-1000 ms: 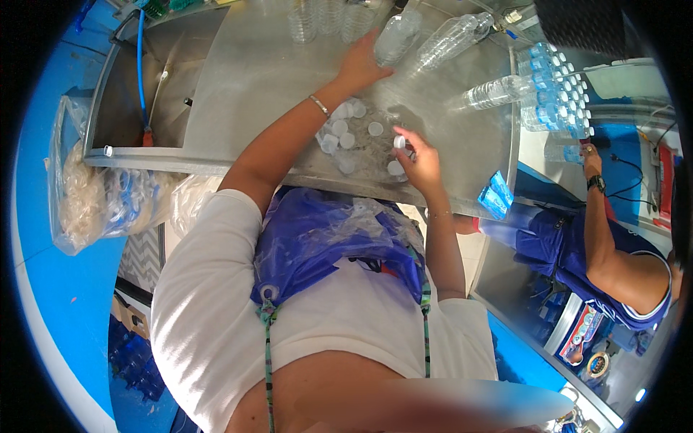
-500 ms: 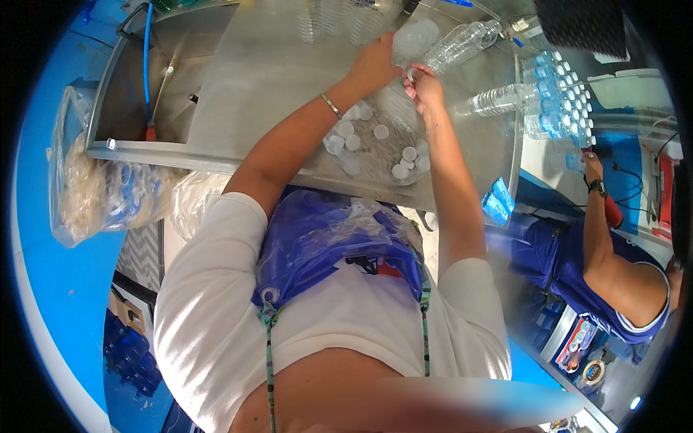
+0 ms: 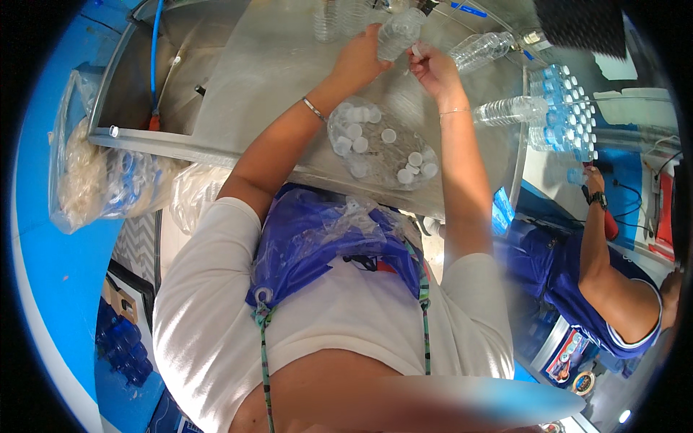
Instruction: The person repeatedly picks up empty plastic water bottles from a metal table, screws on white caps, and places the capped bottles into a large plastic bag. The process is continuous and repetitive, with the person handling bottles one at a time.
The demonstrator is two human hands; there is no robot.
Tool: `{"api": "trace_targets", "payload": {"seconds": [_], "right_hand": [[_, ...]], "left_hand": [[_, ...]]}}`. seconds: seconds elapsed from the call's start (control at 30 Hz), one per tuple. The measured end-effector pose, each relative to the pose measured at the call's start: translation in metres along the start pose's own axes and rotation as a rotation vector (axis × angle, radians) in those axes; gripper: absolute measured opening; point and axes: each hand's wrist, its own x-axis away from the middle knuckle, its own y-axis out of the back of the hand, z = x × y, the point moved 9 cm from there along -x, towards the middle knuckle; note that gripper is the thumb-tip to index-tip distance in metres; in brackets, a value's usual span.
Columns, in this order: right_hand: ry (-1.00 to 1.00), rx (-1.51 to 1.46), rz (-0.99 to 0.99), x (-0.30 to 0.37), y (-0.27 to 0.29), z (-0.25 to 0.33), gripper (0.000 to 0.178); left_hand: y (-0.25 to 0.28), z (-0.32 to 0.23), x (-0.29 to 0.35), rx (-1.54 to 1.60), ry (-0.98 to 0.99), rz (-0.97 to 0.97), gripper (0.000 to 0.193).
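Observation:
A clear ribbed plastic bottle (image 3: 401, 32) is held tilted over the metal counter, with my left hand (image 3: 362, 59) closed round its near end. Just right of it, my right hand (image 3: 435, 71) pinches a small white cap (image 3: 416, 50) between thumb and fingers. A narrow gap shows between the two hands; my left hand hides the bottle's near end. Closer to me on the counter lies a clear plastic bag (image 3: 379, 155) with several white caps in and on it. Beyond my right hand another clear bottle (image 3: 482, 52) lies on its side.
More clear bottles (image 3: 339, 18) stand at the far edge. One bottle (image 3: 511, 112) is on the right, near a block of capped, blue-labelled bottles (image 3: 559, 108). A sink (image 3: 151, 86) with a blue hose is at left. A co-worker's hand (image 3: 594, 178) is beside the block.
My hands have moved apart, the right one shifting away from the bottle with the cap. The bottle has turned, so more of its side shows.

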Motion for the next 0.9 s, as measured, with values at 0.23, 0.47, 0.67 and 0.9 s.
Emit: {"api": "trace_targets", "payload": {"seconds": [0.23,0.47,0.67,0.9], "right_hand": [[0.241,0.495,-0.204,0.035,0.015,0.045,0.036],[1.061,0.91,-0.519,0.104,-0.011,0.104,0.029],[1.296,0.955,-0.541,0.118,-0.045,0.115,0.028],[1.383,1.155,-0.31,0.109,-0.098,0.086,0.031]], "left_hand": [[-0.021,-0.016,-0.01,0.022,-0.049,0.042,0.078],[-0.026,-0.024,-0.014,0.025,-0.058,0.089,0.077],[-0.019,-0.026,-0.012,0.024,-0.054,0.052,0.077],[-0.01,-0.017,0.005,0.022,-0.038,0.069,0.079]]}}
